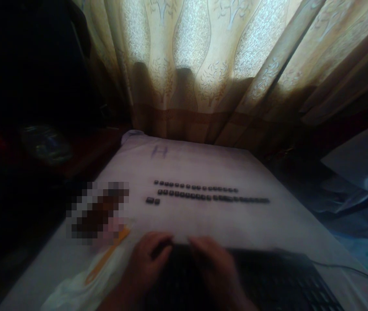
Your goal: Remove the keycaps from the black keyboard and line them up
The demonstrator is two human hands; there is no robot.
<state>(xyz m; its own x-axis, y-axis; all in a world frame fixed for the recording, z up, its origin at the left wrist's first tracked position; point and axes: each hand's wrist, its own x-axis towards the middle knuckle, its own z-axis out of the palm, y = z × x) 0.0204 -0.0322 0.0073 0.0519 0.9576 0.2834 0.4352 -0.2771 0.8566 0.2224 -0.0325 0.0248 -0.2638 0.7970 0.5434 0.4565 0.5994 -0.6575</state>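
A black keyboard (277,276) lies at the near edge of the white-covered surface, partly beneath my hands and very dark. At its left end, my left hand (149,259) has curled fingers at the back edge, with the thumb bent toward them. My right hand (214,263) is just to the right, fingers together and bent over the same back edge. The fingertips of both are close but apart, and blurred. Beyond them, loose black keycaps are laid out in a back row (193,187), a longer middle row (200,196) and a short front pair (153,201).
An orange-handled tool (106,257) lies on crumpled white plastic (73,289) at the left, beside a pixelated brown patch (101,211). The keyboard's cable (342,266) runs off right. An "H" (159,151) marks the cloth (203,162). Curtains (196,56) hang behind.
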